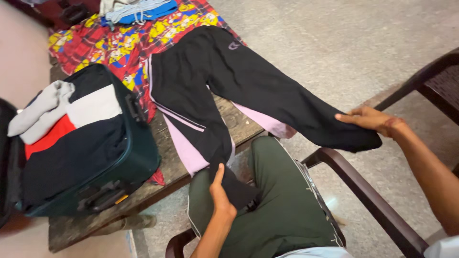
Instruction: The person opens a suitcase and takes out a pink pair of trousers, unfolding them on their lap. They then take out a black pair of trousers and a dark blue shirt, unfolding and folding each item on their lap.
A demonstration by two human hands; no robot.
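My left hand (221,193) pinches one cuff of the black track pants (229,81) at 6 o'clock; my right hand (370,119) grips the other at 3. I should pull both legs evenly, keeping the waist flat on the table (239,125).

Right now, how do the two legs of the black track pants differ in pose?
The right pant leg is stretched off the table, its cuff held by the right hand. The left pant leg droops over the table edge onto the lap, under the left hand. Both are black with pink side panels.
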